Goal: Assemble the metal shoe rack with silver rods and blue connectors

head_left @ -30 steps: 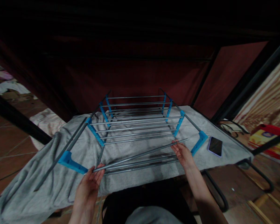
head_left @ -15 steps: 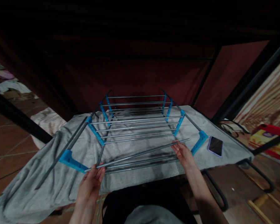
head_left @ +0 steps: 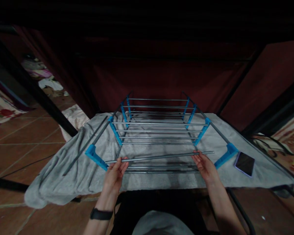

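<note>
change since earlier: view now sits further left and more square to the rack; the rod lies nearly level across the front, where before it slanted up to the right; both hands are on the same ends as before.
left hand (head_left: pixel 115 172): fingers curled on the left end of the loose rod, gripping it, palm down; dark watch band (head_left: pixel 101 214) on the wrist.
right hand (head_left: pixel 205 165): fingers closed around the rod near its right end, gripping it.
rod (head_left: pixel 159 157): thin grey metal bar, held just above the front rails of the rack, its ends near the front blue brackets; whether it touches them cannot be told.
rack (head_left: pixel 159 130): grey rails with blue plastic joints, lying on the towel, straight ahead of the person.
towel (head_left: pixel 63 176): grey, spread over the table, hanging off at the left.
phone (head_left: pixel 245 163): dark screen up, on the towel just right of the rack's front right bracket.
writing: none readable; phone screen is blank, too dim elsewhere.
floor (head_left: pixel 19 137): reddish tiles at left.
</note>
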Motion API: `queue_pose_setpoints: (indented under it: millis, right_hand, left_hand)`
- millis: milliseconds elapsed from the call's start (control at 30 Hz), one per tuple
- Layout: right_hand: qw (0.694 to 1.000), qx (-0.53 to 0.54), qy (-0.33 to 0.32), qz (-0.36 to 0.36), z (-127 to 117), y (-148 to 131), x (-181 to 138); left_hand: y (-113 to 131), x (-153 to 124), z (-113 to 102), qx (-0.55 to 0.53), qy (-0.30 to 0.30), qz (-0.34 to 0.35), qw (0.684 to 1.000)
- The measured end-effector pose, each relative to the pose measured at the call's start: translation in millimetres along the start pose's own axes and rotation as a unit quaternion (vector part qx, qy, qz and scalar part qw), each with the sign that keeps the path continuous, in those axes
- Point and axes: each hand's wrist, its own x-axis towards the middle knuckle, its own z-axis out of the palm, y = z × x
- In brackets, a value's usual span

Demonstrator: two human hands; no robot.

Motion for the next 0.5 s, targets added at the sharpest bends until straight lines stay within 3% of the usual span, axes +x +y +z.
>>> queue_pose_setpoints:
  millis: [500]
  right_hand:
    - [1.000, -0.012, 0.006, 0.007, -3, -2, 0]
  left_hand:
    - [-27, -4, 28, 0.006, -0.072, -0.055, 0.996]
